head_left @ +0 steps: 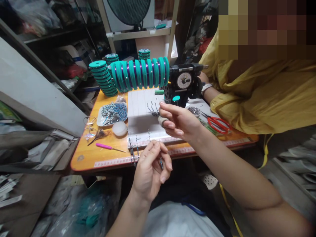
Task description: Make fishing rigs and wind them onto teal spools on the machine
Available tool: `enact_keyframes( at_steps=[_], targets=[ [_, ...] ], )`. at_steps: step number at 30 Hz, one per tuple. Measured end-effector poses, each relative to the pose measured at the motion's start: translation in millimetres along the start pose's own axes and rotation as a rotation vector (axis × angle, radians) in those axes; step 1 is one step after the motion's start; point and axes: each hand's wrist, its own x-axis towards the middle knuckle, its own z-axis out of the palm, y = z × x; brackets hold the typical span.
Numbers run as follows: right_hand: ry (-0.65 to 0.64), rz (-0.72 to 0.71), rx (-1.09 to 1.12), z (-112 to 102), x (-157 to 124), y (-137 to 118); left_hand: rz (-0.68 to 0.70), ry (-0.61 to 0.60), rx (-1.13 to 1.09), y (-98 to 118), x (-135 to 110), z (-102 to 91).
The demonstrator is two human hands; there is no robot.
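My left hand point(153, 164) is closed just in front of the table's near edge, thumb against the index finger. A small dark-bluish piece point(161, 163) shows among its curled fingers. Higher up, my right hand point(175, 121) pinches thumb and fingertips together; what is in them is too fine to make out. A pale wrap point(161, 120) covers one of its fingers. Under both hands lies a white board point(139, 125). Small dark hooked pieces point(154, 113) rest on it beside my right fingers, and several dark pieces point(132, 151) hang on thin lines at its front edge.
Teal rings point(140, 75) sit on a roller driven by a black machine point(182, 80). A tray of bluish pieces point(112, 113), a white round container point(119, 129), a purple-handled tool point(105, 145) and red scissors point(218, 125) lie around. A person in a yellow top point(261, 95) sits at right.
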Motion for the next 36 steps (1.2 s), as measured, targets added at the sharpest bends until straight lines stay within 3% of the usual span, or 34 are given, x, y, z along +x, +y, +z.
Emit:
enact_keyframes(
  at_steps=[7,16,30,33,36],
  targets=[
    [0.029,0.003,-0.012,3.9,0.1,1.2,-0.027,-0.025,-0.045,-4.8,-6.8,-2.8],
    [-0.004,0.001,-0.013,-1.9,0.0,0.1,-0.114,0.044,-0.164,-1.8,-10.0,-0.9],
    [0.001,-0.029,0.046,-4.2,0.2,2.4,-0.055,0.020,-0.093,-4.5,-11.2,0.3],
    [-0.043,-0.104,-0.103,-6.8,-1.6,1.5,0.027,0.056,0.047,-10.5,-8.4,-2.2],
    [-0.059,-0.226,-0.467,-8.2,-6.3,-5.9,0.108,0.097,0.204,-15.0,-1.7,-5.7]
  ],
)
